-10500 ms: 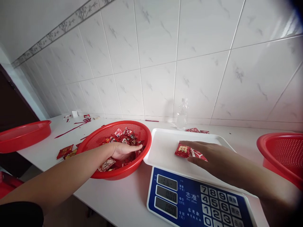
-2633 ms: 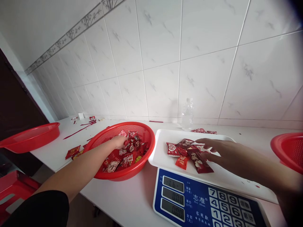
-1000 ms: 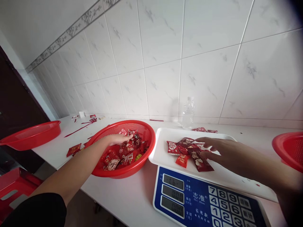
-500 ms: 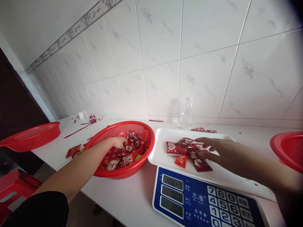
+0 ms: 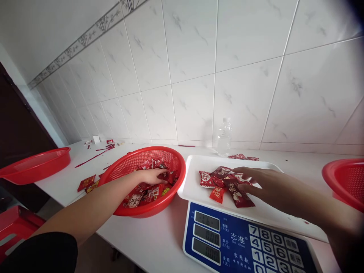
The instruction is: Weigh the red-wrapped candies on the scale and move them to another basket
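Observation:
My left hand is inside a red perforated basket, fingers stretched over the wrapped candies and their tips partly hidden among the wrappers. Over the white scale tray, my right hand hangs with thumb and fingers apart, at the right edge of a small pile of candy packets. That pile has a dark red packet, a red-and-white "520" packet and a bright red packet. Whether my right fingertips touch the packets is hard to tell.
The scale's blue keypad panel faces me. A clear bottle stands by the tiled wall. Other red baskets sit at far left and right. Loose packets lie left of the basket; a red stool stands below.
My left hand has shifted right inside the basket, and its curled fingers have stretched out. My right hand stays nearly in place over the tray. The view has moved slightly.

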Tool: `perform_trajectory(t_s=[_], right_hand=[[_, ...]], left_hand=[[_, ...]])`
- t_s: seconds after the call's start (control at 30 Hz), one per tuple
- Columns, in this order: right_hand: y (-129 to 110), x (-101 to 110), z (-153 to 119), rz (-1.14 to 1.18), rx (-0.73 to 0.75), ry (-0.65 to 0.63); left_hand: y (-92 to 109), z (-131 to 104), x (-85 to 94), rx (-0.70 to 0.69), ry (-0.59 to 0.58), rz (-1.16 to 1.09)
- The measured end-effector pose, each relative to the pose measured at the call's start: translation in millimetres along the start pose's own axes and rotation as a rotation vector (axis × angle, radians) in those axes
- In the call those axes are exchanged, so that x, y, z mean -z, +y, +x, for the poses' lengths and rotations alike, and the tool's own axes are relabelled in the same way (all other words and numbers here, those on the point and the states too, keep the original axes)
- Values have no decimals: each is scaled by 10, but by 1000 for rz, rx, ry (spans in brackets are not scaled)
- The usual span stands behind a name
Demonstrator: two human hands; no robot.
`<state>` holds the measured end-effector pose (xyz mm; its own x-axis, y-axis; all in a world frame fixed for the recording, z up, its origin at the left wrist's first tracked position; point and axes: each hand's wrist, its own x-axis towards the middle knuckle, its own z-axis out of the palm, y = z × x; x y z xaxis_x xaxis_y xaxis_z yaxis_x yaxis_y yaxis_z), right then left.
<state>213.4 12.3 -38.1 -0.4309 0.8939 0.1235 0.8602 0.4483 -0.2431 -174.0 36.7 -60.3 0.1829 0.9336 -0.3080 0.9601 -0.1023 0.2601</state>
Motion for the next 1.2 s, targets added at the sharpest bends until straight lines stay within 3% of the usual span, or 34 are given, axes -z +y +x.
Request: perform_trajectory(t_s=[0.3, 0.5, 0.83, 1.2], right_hand=[[38, -36, 13, -16, 29, 62], [23, -7, 0, 5, 23, 41], [-12, 14, 0, 1, 14, 4], [-28, 61, -28, 34, 30, 26]], left_hand=[[-117, -30, 123, 213, -155, 138], [-213, -44, 184, 312, -162, 189], [-273, -66, 254, 270, -202, 176], [48, 238, 138, 186, -99, 210]])
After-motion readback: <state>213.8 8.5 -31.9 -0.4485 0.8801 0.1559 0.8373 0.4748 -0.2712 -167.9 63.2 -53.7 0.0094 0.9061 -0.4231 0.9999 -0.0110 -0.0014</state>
